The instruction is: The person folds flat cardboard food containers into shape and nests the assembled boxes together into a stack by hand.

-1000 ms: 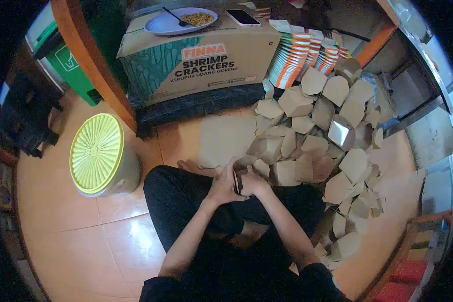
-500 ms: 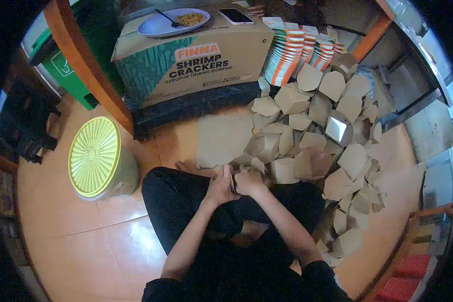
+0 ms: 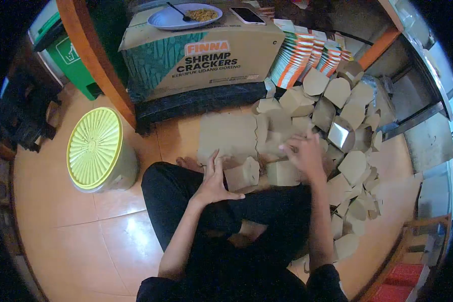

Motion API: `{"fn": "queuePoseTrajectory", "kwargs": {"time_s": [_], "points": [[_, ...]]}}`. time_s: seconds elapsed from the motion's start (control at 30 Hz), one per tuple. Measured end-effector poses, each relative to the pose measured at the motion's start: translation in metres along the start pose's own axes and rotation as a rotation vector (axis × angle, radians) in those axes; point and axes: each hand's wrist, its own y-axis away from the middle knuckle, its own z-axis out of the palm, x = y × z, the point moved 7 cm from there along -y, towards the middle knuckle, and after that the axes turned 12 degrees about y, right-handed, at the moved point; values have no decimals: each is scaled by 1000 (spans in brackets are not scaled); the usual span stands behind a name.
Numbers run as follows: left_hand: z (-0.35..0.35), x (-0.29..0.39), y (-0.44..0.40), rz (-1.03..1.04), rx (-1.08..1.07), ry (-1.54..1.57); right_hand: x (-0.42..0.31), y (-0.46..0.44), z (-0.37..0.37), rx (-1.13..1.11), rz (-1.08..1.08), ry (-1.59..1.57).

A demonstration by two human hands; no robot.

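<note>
My left hand (image 3: 214, 182) is open, thumb and fingers spread wide, above my folded leg. Just right of its fingers stands a small brown paper food box (image 3: 242, 173), folded into shape; whether they touch is unclear. My right hand (image 3: 307, 157) is out over the near left side of a heap of folded brown paper boxes (image 3: 324, 110). Its fingers are bent and smeared by motion, so I cannot make out whether they hold anything. Flat brown box blanks (image 3: 226, 133) lie on the floor beyond my left hand.
A large shrimp crackers carton (image 3: 201, 63) stands ahead, with a plate of food (image 3: 158, 20) and a phone (image 3: 247, 15) on top. Orange-and-white stacked cartons (image 3: 292, 58) are beside it. On the left are a yellow-lidded tub (image 3: 94, 148) and a green bin (image 3: 68, 55).
My hands were together over my lap, working on a small piece of brown card. They have parted: the left has opened, and the right has moved right and forward over the heap.
</note>
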Motion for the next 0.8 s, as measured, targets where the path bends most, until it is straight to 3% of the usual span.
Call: {"fn": "queuePoseTrajectory", "kwargs": {"time_s": [0.1, 0.2, 0.23, 0.33, 0.47, 0.5, 0.6, 0.7, 0.77, 0.8], "points": [[-14, 47, -2, 82, 114, -144, -23, 4, -46, 123, 15, -227], [-16, 76, -9, 223, 99, 290, -58, 19, -54, -96, 216, -633], [-17, 86, -9, 261, 129, 394, -69, 21, -58, -104, 183, -617], [-25, 95, -1, 315, 213, 352, -82, 25, -57, -152, 206, -859], [-45, 110, 8, 423, 251, 211, -90, 33, -54, -466, 152, -1404], [-49, 110, 9, 440, 250, 251, -86, 27, -56, -436, -109, -1168], [-52, 120, 7, 478, 180, 311, -98, 22, -39, -635, -329, -611], [-45, 125, 3, 511, 123, 274, -118, 21, -54, -438, -359, -561], [-44, 113, 0, 460, 164, 300, -103, 17, -58, -253, -174, -751], [-43, 106, 0, 432, 185, 315, -88, 16, -46, -304, -109, -693]]}}
